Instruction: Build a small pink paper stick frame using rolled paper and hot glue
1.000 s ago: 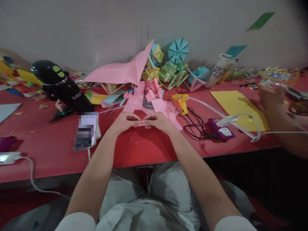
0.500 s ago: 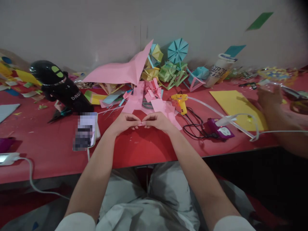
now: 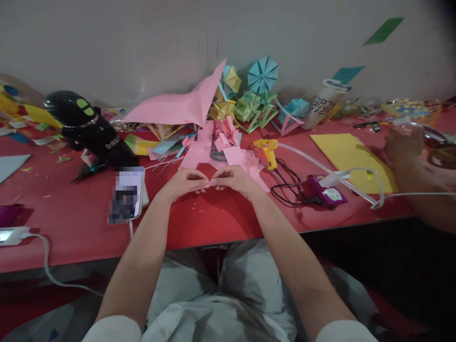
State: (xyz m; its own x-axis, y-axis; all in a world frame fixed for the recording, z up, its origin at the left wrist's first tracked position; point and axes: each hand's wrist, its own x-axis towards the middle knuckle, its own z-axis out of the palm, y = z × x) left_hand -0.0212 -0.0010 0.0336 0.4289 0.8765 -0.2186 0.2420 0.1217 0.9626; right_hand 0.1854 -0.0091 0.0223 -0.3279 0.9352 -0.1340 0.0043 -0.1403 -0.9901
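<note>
My left hand (image 3: 188, 182) and my right hand (image 3: 231, 179) meet over the front of the red table (image 3: 217, 216). Between their pinched thumbs and fingers is a small pink paper piece (image 3: 207, 185), mostly hidden by the fingertips. Just behind them lie flat pink paper sheets (image 3: 242, 161). A cluster of folded pink paper pieces (image 3: 226, 133) sits farther back. To the right of my right hand is a yellow glue gun (image 3: 267, 151) with a black cord.
A phone (image 3: 126, 194) and a black bottle (image 3: 99, 128) stand at left. Folded paper umbrellas (image 3: 262, 75) and a large curved pink sheet (image 3: 171, 107) are behind. A purple power adapter (image 3: 326, 192), yellow paper (image 3: 351, 159) and another person's hand (image 3: 404, 145) are on the right.
My fingers have shifted slightly on the pink paper piece, and a little more of it shows by my left fingertips. The other person's hand at right has moved slightly.
</note>
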